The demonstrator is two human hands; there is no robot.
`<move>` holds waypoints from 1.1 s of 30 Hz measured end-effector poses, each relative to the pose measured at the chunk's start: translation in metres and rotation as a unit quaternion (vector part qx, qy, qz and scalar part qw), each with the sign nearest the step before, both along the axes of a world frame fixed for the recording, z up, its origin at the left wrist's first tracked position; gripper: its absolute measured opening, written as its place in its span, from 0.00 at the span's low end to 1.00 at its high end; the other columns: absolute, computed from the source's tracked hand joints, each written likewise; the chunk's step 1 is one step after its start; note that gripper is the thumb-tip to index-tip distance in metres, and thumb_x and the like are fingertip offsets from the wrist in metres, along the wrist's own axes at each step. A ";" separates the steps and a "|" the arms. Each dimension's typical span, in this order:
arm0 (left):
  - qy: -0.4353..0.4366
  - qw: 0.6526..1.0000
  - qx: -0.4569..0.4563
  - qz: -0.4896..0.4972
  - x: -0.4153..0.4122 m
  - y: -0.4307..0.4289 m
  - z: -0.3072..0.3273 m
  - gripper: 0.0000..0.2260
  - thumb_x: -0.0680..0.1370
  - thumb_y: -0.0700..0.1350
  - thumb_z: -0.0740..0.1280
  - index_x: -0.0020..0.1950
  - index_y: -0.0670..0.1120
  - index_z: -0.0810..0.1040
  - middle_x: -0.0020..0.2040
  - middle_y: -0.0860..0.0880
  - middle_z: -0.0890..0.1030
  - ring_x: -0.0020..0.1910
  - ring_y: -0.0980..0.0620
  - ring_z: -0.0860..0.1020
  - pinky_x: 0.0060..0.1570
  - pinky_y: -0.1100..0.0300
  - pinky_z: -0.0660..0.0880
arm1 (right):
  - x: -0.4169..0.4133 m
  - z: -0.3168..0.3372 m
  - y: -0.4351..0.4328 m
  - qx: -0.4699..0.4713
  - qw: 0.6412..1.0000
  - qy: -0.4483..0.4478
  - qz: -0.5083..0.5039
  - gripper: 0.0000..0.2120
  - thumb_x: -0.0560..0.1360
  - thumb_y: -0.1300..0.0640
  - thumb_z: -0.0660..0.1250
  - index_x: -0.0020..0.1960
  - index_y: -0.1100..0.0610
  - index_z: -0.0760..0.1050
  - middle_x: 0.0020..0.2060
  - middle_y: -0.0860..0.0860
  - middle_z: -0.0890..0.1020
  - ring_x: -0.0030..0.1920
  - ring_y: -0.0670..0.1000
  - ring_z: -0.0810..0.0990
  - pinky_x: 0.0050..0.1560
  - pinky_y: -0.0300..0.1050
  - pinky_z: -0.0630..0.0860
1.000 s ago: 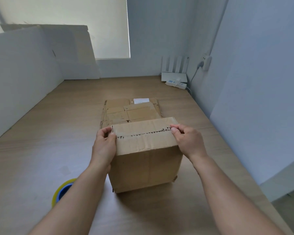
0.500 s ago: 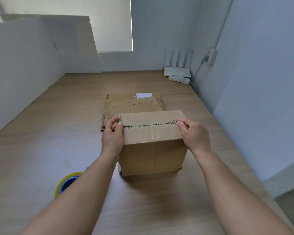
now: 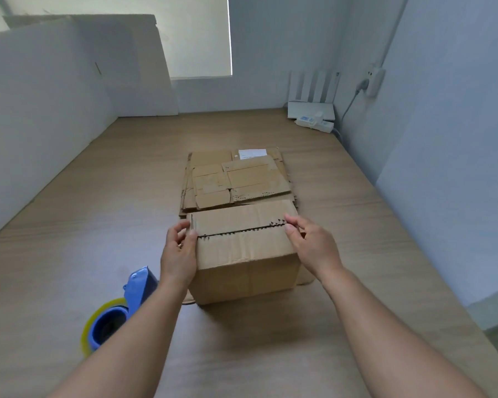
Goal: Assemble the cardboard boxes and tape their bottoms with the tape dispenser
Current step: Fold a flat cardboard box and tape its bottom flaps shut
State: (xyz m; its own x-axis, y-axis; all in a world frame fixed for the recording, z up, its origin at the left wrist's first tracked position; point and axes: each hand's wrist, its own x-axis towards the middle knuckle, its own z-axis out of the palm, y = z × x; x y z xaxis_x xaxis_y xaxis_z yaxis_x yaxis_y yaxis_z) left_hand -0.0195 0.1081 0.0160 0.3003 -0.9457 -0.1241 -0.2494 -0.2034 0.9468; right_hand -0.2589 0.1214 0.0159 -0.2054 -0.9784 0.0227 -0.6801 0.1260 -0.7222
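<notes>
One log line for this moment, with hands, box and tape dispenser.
left hand: holds box, left edge | right hand: holds box, right edge | box: flaps closed | tape dispenser: on table, unheld

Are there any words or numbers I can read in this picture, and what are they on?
Nothing here can be read as text.
White label on the flat cardboard stack: it has print, but it is too small and blurred to read.
Power strip by the far wall: bluish marks, too small to read.
Box and tape dispenser: no writing shows.
</notes>
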 end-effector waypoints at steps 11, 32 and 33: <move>-0.042 0.998 0.031 -0.024 0.006 0.010 -0.006 0.12 0.82 0.51 0.57 0.66 0.52 0.67 0.57 0.50 0.71 0.54 0.50 0.71 0.47 0.56 0.68 | -0.006 -0.002 0.030 0.001 0.999 -0.050 0.021 0.14 0.78 0.50 0.64 0.64 0.44 0.75 0.55 0.44 0.72 0.53 0.46 0.75 0.52 0.39 0.70; -0.060 0.997 0.002 -0.053 0.019 0.010 -0.002 0.12 0.83 0.50 0.56 0.65 0.51 0.70 0.60 0.47 0.75 0.53 0.50 0.72 0.48 0.57 0.67 | 0.003 -0.004 0.033 -0.016 0.994 -0.109 -0.004 0.19 0.76 0.56 0.68 0.66 0.55 0.75 0.68 0.51 0.73 0.68 0.48 0.70 0.71 0.47 0.65; -0.057 0.997 -0.002 -0.045 0.024 0.010 -0.002 0.11 0.83 0.50 0.55 0.63 0.50 0.70 0.58 0.47 0.75 0.53 0.50 0.72 0.48 0.57 0.67 | 0.003 -0.003 0.033 -0.016 0.994 -0.108 -0.005 0.19 0.76 0.56 0.68 0.66 0.55 0.75 0.67 0.51 0.73 0.68 0.48 0.70 0.71 0.48 0.65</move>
